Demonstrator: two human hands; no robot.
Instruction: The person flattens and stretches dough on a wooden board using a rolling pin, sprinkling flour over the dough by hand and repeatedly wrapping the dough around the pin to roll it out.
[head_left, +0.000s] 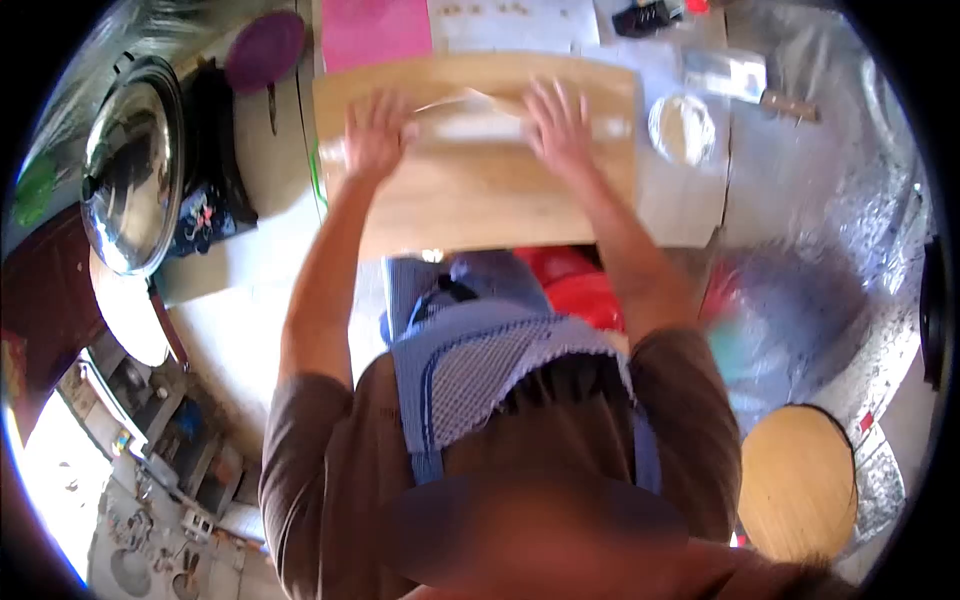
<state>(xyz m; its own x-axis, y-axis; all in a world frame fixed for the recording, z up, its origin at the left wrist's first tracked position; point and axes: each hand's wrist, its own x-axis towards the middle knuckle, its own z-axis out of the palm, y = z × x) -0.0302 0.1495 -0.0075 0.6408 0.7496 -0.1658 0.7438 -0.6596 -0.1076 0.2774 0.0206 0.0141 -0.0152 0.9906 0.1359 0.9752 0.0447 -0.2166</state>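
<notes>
A wooden board (450,200) lies in front of me, its near edge close to my apron. Across its upper part runs a long pale strip (465,126), white in the middle, perhaps dough. My left hand (378,135) rests at the strip's left part with fingers spread and pointing away from me. Toward the right part, my right hand (560,128) lies palm down, its fingers also apart. A thin light edge rises between the two hands; what it belongs to is unclear. Anything under my palms is hidden.
A white bowl (682,130) and a cleaver (725,75) are right of the board. On the left are a large metal lid (132,165) and a purple round item (265,50). Pink paper (375,30) lies beyond the board. A round wooden piece (798,482) is lower right.
</notes>
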